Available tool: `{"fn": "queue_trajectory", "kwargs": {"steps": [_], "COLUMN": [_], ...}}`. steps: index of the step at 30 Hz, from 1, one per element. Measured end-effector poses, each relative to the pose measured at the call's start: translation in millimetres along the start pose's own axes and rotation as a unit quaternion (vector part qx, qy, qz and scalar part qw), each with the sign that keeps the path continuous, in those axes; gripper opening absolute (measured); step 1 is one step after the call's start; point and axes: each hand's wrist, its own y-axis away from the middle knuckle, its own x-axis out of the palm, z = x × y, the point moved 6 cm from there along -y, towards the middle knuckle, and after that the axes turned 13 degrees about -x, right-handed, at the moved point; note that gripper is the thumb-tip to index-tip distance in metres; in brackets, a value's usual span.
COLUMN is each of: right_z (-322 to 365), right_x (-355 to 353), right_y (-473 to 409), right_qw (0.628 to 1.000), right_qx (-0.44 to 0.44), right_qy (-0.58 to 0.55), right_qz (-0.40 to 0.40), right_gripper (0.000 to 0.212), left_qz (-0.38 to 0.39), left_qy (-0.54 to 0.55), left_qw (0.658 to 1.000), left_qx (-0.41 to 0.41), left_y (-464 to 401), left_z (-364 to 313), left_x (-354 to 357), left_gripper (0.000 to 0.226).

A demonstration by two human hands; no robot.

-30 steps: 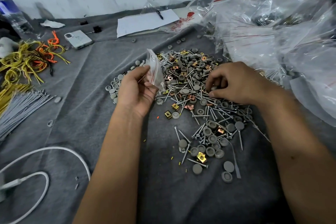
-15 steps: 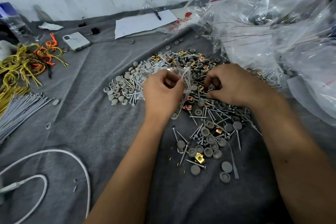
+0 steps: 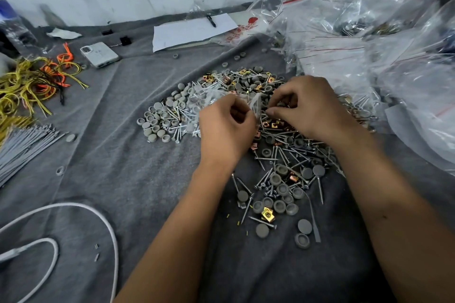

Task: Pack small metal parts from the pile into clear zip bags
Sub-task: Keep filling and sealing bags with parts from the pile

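Left hand (image 3: 227, 123) pinches a small clear zip bag (image 3: 254, 106) above the pile of screws, caps and clips (image 3: 283, 155) on the grey-clothed desk (image 3: 123, 167); right hand (image 3: 310, 106), fingers curled, pinches at the bag's mouth. Risk: the limp mouth may collapse, spilling parts back onto the pile.

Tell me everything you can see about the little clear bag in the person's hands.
The small clear bag is thin, crinkled, see-through plastic, held above the pile of parts. The left hand pinches one side while the right hand has its fingertips at its edge. Its contents and whether its mouth is open cannot be made out.
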Motion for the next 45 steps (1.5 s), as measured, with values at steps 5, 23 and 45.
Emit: {"fn": "queue_trajectory", "kwargs": {"steps": [5,23,45], "right_z": [-6.1,27.7,0.0], "right_x": [1.2,4.8,12.7], "right_y": [0.6,0.0,1.3], "right_qw": [0.999,0.988,0.983], "right_qx": [0.019,-0.066,0.045], "right_qy": [-0.001,-0.12,-0.18], "right_qz": [-0.03,-0.073,-0.004], "right_gripper": [0.012,0.022,0.018], "left_qz": [0.004,0.015,-0.019], "left_qy": [0.058,0.133,0.191], "left_qw": [0.993,0.981,0.967], "left_qx": [-0.1,-0.142,-0.166], "left_y": [-5.9,-11.8,-14.1], "left_z": [10.2,19.1,26.4], "left_x": [-4.6,-4.3,-16.0], "left_gripper": [0.015,0.018,0.003]}}
